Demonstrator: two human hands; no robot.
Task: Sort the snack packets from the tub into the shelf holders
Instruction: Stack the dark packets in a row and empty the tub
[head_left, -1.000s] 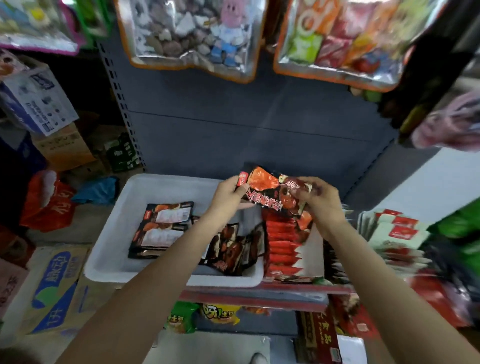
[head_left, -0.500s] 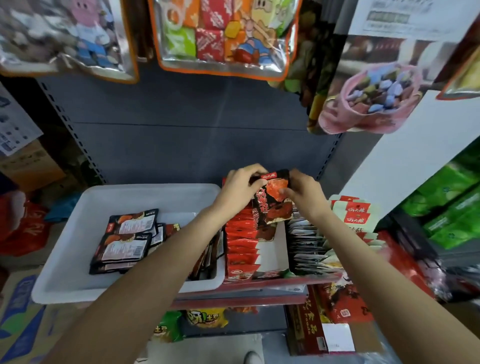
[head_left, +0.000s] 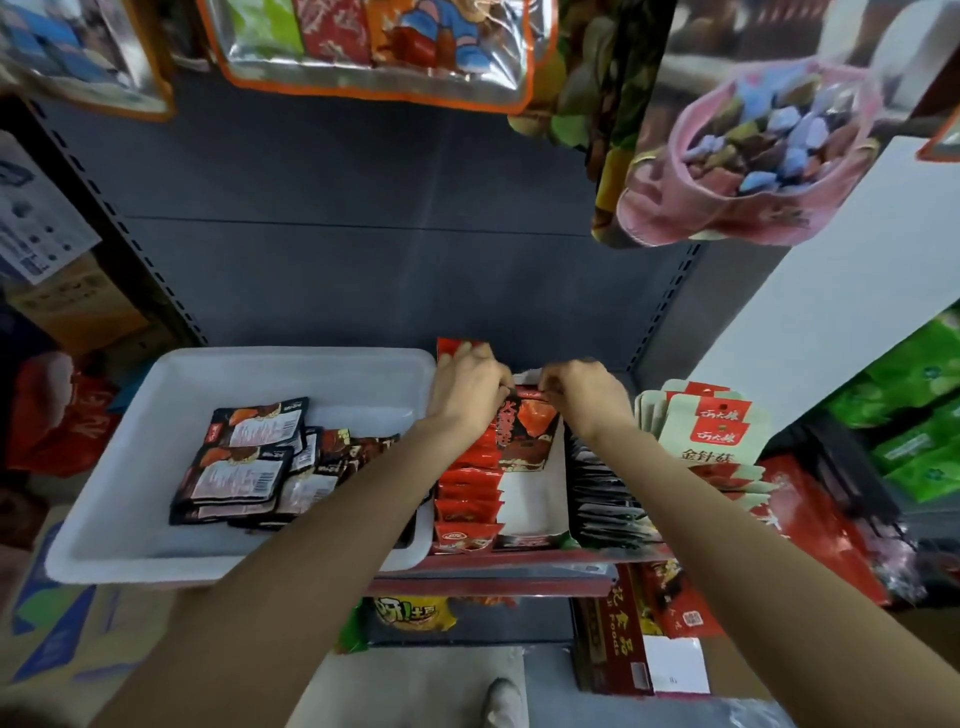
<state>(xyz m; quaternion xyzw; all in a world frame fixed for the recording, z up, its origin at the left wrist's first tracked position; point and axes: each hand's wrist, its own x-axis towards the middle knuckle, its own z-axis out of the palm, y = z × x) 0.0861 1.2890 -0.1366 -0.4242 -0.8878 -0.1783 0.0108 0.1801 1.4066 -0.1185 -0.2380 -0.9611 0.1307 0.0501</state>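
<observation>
Tub (head_left: 156, 415): smooth white plastic, slight sheen. Snack packets (head_left: 244, 457): glossy film w/ matt paper-look labels. Back panel (head_left: 363, 280): matt grey metal. Hanging bags (head_left: 374, 57): shiny clear plastic.

I have both forearms stretched forward, bare. My left hand (head_left: 470, 392) and right hand (head_left: 584, 389) sit close together, fingers curled, seemingly pinching the same packet's top edge.

Dim, even light is falling from above; glare is streaking the hanging foil bags (head_left: 374, 57), and wide-angle distortion is bending and blurring the edges.
</observation>
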